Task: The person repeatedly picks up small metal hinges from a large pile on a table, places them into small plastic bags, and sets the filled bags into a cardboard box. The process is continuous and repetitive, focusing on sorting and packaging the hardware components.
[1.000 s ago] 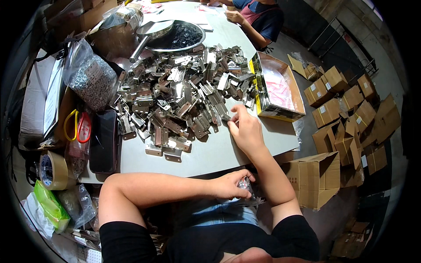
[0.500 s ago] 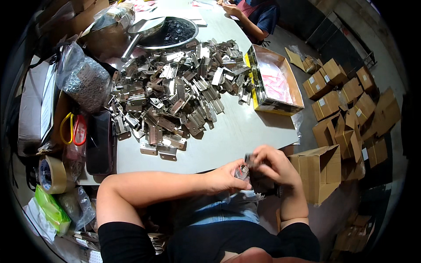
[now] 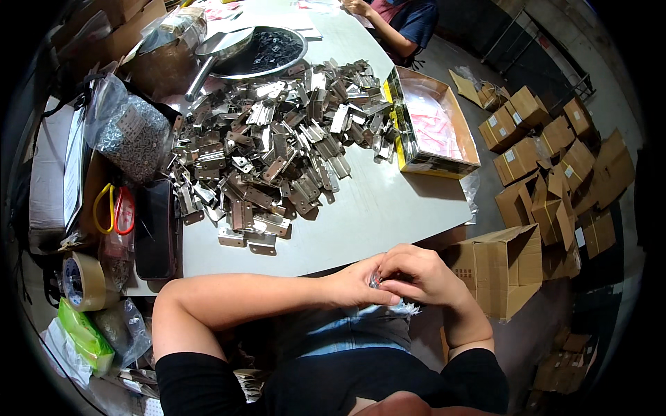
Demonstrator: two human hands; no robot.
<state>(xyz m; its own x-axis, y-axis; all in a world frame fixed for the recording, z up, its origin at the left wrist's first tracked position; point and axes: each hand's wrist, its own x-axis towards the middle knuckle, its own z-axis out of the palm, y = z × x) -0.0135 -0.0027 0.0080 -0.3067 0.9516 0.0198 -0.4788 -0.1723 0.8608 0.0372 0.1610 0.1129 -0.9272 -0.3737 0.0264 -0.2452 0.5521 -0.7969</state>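
Observation:
Just past the table's near edge, over my lap, my two hands meet. My left hand [image 3: 355, 283] is closed round a small clear plastic bag [image 3: 375, 280] with a bit of red on it; fingers cover most of it. Against the bag's opening, my right hand [image 3: 424, 272] is closed with fingertips bent inward, and what they pinch is hidden. Farther up the table spreads a large heap of bent metal brackets [image 3: 277, 149] with holes in them. An open carton [image 3: 411, 158] at the table's right edge holds clear bags with pink-red print [image 3: 436, 128].
A steel bowl [image 3: 302, 50] of small black parts, with a metal scoop [image 3: 201, 80], stands behind the heap. At left are a bag of screws [image 3: 135, 132], scissors [image 3: 125, 211], a dark phone [image 3: 154, 236] and tape [image 3: 82, 281]. Cardboard boxes [image 3: 496, 270] stand at right. Another person [image 3: 399, 28] sits across.
My right hand, blurred earlier with a grey metal piece at its fingertips, has come down and left against my left hand. That piece is no longer visible.

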